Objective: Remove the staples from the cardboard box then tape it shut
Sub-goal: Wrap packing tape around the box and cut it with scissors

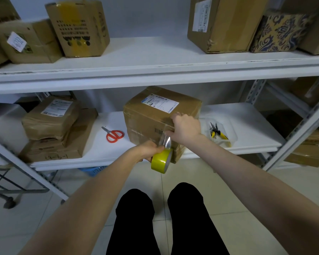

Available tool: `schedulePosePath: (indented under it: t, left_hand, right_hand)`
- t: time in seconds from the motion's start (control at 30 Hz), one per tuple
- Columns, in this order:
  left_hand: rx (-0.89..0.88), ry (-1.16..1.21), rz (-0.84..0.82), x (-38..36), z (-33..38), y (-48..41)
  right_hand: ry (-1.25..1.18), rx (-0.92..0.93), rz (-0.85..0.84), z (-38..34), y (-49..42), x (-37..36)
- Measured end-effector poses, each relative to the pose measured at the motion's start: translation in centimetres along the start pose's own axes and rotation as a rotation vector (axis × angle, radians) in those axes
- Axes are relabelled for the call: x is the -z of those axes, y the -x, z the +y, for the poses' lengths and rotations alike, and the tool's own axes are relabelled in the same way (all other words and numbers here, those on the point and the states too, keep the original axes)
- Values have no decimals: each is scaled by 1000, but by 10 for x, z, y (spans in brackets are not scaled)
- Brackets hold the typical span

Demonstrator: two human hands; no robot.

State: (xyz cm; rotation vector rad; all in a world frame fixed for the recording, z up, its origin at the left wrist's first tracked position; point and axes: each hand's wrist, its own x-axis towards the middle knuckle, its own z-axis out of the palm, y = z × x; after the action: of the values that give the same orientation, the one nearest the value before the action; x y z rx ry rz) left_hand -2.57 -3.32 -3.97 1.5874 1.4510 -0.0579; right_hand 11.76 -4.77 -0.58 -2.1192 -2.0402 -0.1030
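A brown cardboard box (155,115) with a white shipping label stands on the lower white shelf (247,122), its near corner at the shelf's front edge. My left hand (149,150) grips a yellow roll of tape (161,161) just below and in front of the box. A clear strip of tape (165,139) runs up from the roll to the box's front face. My right hand (185,127) rests on the box's top front edge, fingers over the top and thumb pressing the tape end against the front.
Red-handled scissors (113,135) lie on the shelf left of the box. Yellow-handled pliers (217,133) sit in a clear tray to its right. Stacked parcels (53,126) fill the shelf's left end, and more boxes stand on the upper shelf (155,70). A cart (9,181) stands at the lower left.
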Motion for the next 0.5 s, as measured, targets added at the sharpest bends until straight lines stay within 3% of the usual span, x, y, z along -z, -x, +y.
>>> schedulePosePath:
  t: [0.5]
  left_hand:
    - [-26,20,47,-2,13,-8]
  right_hand:
    - [106,90,90,4,1,-13]
